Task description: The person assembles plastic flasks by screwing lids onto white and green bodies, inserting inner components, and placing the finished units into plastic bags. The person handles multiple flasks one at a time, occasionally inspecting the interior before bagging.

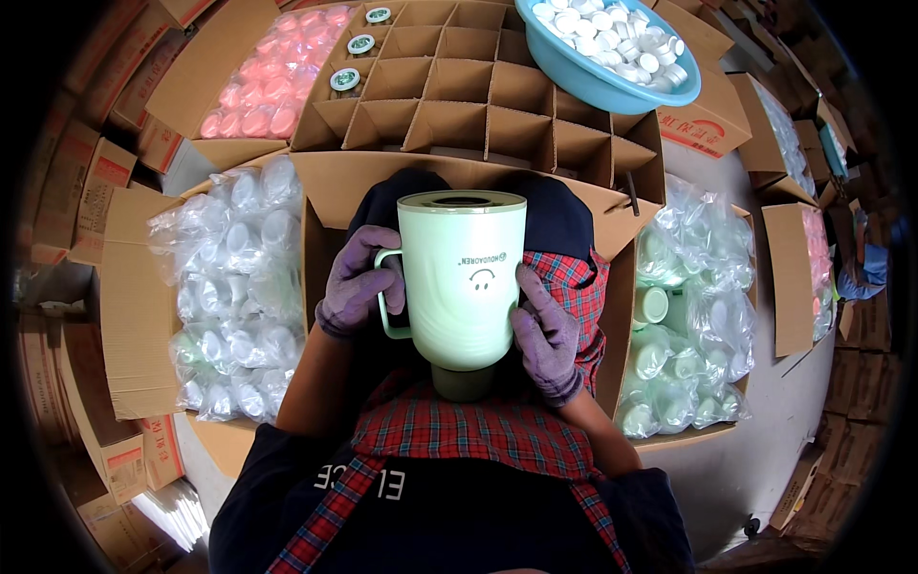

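Over my lap, a pale mint-green mug (457, 306) is held between my two purple-gloved hands. It has a wide rim at the far end, a narrower, darker base toward me and a small smiling-face print on its side. My left hand (360, 285) is closed on the mug's handle at the left. Against the right side of the mug, my right hand (548, 337) presses with its fingers, steadying it. The inside of the mug looks dark and cannot be made out.
Beyond my knees stands a divided carton (459, 81) with several white-lidded items in its left cells. A blue basin (612, 91) of white caps rests at its far right. Bagged clear cups (239, 287) fill a left box; bagged green cups (684, 316) fill a right one. Pink bagged pieces (277, 72) lie far left.
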`<state>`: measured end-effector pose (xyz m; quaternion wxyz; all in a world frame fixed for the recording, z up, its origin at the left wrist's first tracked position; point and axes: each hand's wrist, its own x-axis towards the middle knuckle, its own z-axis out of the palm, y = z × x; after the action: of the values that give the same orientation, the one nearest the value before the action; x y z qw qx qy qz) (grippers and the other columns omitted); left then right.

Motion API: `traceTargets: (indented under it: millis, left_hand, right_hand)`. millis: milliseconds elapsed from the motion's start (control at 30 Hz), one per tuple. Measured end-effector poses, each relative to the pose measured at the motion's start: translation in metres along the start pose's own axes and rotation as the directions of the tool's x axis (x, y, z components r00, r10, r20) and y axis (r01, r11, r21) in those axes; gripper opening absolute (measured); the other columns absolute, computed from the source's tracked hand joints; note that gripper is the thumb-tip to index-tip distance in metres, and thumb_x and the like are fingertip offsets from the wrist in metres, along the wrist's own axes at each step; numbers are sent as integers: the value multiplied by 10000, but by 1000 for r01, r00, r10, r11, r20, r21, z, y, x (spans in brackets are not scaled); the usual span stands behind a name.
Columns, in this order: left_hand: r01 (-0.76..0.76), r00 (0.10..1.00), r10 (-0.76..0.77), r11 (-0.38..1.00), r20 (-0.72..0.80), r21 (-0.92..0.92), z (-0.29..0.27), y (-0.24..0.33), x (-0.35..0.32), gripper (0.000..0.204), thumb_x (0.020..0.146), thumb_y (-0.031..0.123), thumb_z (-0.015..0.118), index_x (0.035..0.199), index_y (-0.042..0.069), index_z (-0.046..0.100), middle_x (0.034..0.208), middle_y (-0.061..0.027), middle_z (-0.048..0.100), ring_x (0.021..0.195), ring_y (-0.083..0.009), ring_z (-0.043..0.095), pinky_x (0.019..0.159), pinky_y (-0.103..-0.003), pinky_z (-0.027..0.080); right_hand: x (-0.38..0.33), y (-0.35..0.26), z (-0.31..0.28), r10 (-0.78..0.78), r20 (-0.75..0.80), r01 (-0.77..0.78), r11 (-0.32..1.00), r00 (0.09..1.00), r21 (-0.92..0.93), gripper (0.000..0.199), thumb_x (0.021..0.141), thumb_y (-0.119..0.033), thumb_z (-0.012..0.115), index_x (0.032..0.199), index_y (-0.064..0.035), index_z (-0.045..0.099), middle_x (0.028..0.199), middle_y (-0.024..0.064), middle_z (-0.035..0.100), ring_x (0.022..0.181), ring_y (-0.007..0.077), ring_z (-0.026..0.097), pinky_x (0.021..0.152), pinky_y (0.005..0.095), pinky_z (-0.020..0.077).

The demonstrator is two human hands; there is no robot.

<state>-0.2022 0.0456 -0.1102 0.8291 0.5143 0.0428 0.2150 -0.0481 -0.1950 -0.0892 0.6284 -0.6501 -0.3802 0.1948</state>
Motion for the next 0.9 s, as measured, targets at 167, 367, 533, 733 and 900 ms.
traceTargets:
  millis: [167, 367, 533, 733, 900]
  left_hand:
    - [-19, 1000, 19, 1000, 15, -21, -1, -1, 0, 381, 896, 61, 583, 1263, 17, 490, 681, -98, 631, 522, -157, 573, 509, -256, 453]
    - [-19, 999, 20, 999, 28, -41, -1, -2, -1, 381, 900, 67, 588, 1265, 17, 491, 687, -98, 632, 532, -159, 577, 525, -261, 459]
    - [-31, 999, 33, 998, 37, -51, 1, 0, 0, 384, 893, 61, 585, 1263, 17, 492, 685, -101, 631, 534, -162, 578, 526, -267, 462]
    - [-15, 999, 16, 999, 29, -46, 2, 2, 1, 390, 870, 58, 589, 1247, 16, 499, 683, -102, 631, 537, -163, 576, 532, -270, 464]
    - [-16, 1000, 16, 999, 18, -50, 2, 1, -1, 398, 861, 75, 600, 1242, 14, 501, 684, -102, 633, 536, -164, 574, 535, -268, 463]
  right_hand:
    - [0, -4, -1, 36, 16, -36, 999, 999, -15, 492, 910, 15, 578, 1398, 30, 516, 602, -14, 508, 533, 28, 461, 560, 196, 415]
    - [0, 0, 1, -3, -6, 3, 999, 1000, -32, 481, 913, 8, 575, 1390, 33, 522, 608, -6, 520, 539, 33, 470, 574, 200, 425]
    - [-1, -1, 1, 19, -1, -19, 1000, 1000, 4, 482, 912, 5, 576, 1389, 35, 523, 614, -9, 521, 546, 32, 463, 583, 196, 423]
    - [0, 0, 0, 14, 2, -14, 1000, 1000, -12, 478, 913, -1, 576, 1387, 35, 526, 636, -2, 545, 560, 32, 473, 598, 195, 431]
    - [1, -4, -1, 24, 7, -23, 1000, 1000, -20, 476, 914, -1, 572, 1386, 36, 526, 664, 4, 569, 580, 30, 484, 614, 198, 442]
